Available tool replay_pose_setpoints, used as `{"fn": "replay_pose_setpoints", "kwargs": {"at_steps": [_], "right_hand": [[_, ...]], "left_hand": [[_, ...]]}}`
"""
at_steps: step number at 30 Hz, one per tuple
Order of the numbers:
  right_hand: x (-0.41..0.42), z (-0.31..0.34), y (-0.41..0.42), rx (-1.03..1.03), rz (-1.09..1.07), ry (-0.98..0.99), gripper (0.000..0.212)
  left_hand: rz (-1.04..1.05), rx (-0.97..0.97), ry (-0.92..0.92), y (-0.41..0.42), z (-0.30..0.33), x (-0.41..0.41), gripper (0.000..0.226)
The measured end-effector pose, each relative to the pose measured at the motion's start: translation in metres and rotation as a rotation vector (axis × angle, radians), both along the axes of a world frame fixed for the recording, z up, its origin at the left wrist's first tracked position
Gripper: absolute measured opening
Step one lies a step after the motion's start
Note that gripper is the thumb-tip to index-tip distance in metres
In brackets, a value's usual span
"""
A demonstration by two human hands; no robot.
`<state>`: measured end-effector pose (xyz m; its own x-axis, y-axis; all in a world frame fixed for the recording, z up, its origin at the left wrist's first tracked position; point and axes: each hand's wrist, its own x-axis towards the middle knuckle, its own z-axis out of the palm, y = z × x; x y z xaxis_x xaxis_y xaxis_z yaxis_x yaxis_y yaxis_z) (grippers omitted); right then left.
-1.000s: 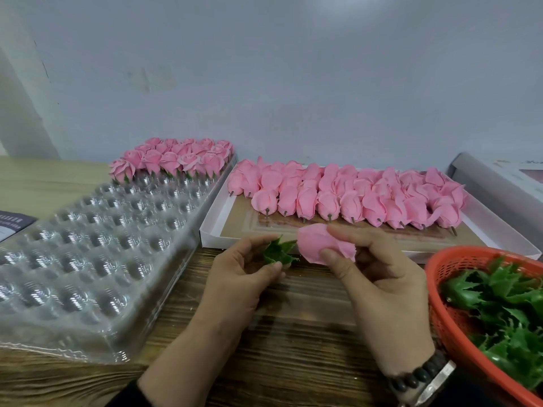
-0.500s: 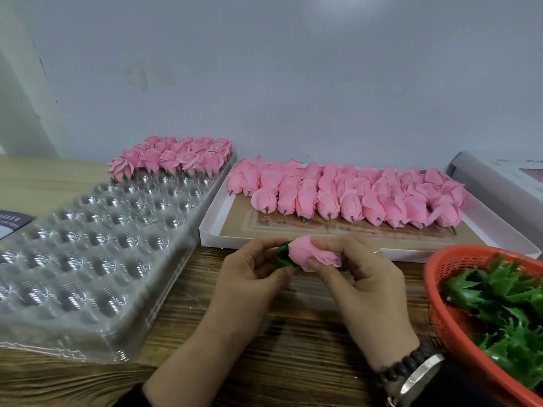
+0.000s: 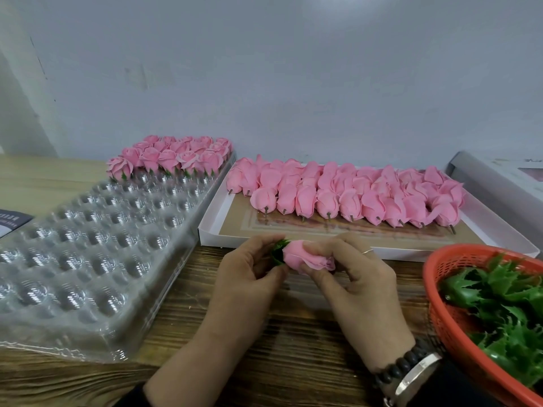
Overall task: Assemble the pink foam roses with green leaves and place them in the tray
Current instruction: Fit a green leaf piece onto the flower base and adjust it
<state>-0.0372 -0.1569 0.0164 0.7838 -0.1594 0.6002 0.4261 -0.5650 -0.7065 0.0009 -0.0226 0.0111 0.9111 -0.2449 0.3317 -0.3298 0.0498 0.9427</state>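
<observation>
Holding one pink foam rose (image 3: pixel 305 255) sideways between both hands, you are seating a green leaf (image 3: pixel 277 254) on its base. Your left hand (image 3: pixel 249 277) pinches the leaf between thumb and fingers, and your right hand (image 3: pixel 357 277) has its fingertips curled around the petals; flower and leaf are touching, low over the wooden tabletop (image 3: pixel 293 362), just in front of the white box (image 3: pixel 382 251).

Judging by what lies around you, the job is in its early part. The clear plastic tray (image 3: pixel 88 259) on your left carries finished roses (image 3: pixel 173 158) only in its far rows, standing upright with green showing beneath them; the many cups nearer to you hold nothing. In the white box, bare rose heads (image 3: pixel 352 195) lie packed in rows with their short stems pointing toward you, so a large batch remains to be fitted. The orange basket (image 3: pixel 452 333) at your right holds a heap of loose leaves (image 3: pixel 505 304). This rose, once its leaf sits snug, probably goes into the next free cup beside the filled rows.

You work at a wood-grain table pushed against a plain pale wall (image 3: pixel 264 69). A dark printed card (image 3: pixel 11 223) lies at the far left edge, and part of a grey-white box (image 3: pixel 499 177) shows at the far right.
</observation>
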Motion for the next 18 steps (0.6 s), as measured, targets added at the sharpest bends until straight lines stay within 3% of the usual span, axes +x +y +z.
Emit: {"fn": "replay_pose_setpoints", "kwargs": {"at_steps": [6,12,18], "right_hand": [[0.0,-0.001,0.001,0.0,-0.002,-0.012,0.018],[-0.002,-0.004,0.0,-0.133,-0.013,-0.044,0.022],[0.0,-0.005,0.0,-0.066,0.0,-0.047,0.016]], "left_hand": [[0.079,0.114,-0.077,0.0,-0.002,-0.001,0.05],[0.046,0.171,-0.124,-0.004,0.0,-0.008,0.048],[-0.009,0.113,-0.109,-0.007,-0.002,-0.011,0.059]]}}
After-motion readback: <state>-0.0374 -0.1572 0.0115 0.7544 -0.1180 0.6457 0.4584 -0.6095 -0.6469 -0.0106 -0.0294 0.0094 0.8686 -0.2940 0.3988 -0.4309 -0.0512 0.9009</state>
